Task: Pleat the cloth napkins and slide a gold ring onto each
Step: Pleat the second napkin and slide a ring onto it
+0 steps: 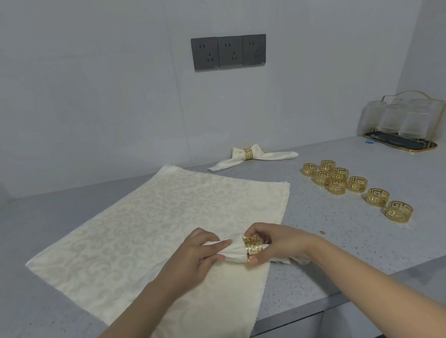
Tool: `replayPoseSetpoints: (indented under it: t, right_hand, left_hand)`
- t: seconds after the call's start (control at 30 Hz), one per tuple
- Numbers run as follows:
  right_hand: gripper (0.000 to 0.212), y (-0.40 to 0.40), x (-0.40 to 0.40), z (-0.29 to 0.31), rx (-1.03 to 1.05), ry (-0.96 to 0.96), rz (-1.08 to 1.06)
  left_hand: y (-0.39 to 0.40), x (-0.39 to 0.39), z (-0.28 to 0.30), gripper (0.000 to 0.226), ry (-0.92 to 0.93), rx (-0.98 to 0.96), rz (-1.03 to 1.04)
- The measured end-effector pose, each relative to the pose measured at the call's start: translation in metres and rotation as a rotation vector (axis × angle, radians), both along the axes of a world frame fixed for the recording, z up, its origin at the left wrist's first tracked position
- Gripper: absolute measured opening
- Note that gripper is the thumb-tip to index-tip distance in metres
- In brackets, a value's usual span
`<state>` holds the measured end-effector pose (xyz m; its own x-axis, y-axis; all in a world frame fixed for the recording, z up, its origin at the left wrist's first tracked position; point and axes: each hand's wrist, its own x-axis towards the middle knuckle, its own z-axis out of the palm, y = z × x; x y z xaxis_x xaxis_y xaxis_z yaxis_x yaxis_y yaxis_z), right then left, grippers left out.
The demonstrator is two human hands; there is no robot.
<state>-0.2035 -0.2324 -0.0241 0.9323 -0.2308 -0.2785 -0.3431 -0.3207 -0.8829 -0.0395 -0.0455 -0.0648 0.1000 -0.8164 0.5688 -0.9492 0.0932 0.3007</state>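
**Ring partway onto the pleated napkin**

Your left hand gripped the gathered cream damask cloth napkin, fingers curled round its bunched end, while your right hand pinched the gold fretwork metal ring between thumb and fingertips, the ring sitting around the cloth. Both hands worked just above the near right part of a stack of flat cream patterned napkins spread on the grey speckled countertop. Beyond the grip, near the wall, lay a finished napkin cinched by its own ring. Right of and beyond the grip, eight loose gold rings stood clustered on the counter; farther right sat a gold-rimmed tray of clear glasses.
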Motion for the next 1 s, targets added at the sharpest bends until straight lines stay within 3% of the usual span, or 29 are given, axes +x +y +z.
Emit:
replayPoseSetpoints:
  t: [0.1,0.27,0.37,0.47,0.57,0.7,0.83,1.0]
  right_hand:
    - [0.046,0.005,-0.001,-0.002,-0.029,-0.038,-0.027]
    - [0.036,0.014,0.005,-0.013,-0.259,-0.133,-0.101]
    - [0.036,0.019,0.006,-0.016,-0.32,-0.158,-0.121]
    - [0.036,0.019,0.007,-0.017,-0.346,-0.166,-0.122]
    - [0.037,0.017,0.006,-0.019,-0.347,-0.173,-0.119]
    - [0.04,0.017,0.005,-0.022,-0.352,-0.175,-0.125]
    - [0.051,0.018,0.002,-0.026,-0.362,-0.185,-0.166]
    - [0.051,0.027,-0.003,-0.031,-0.311,-0.258,-0.259]
  left_hand:
    - [0.0,-0.002,0.0,0.033,0.018,0.005,0.015]
    - [-0.001,-0.004,-0.007,0.039,-0.019,0.046,0.118]
    - [-0.002,-0.009,0.002,0.043,0.058,0.174,0.17]
    - [-0.007,-0.016,0.018,0.034,-0.038,0.383,0.185]
    - [-0.015,-0.03,0.023,0.031,0.193,0.465,0.203]
    - [-0.023,-0.043,0.016,0.018,0.636,0.223,0.271]
    - [-0.033,-0.04,0.016,0.018,0.831,0.199,0.282]
    - [-0.032,-0.037,0.021,0.02,0.876,0.221,0.258]
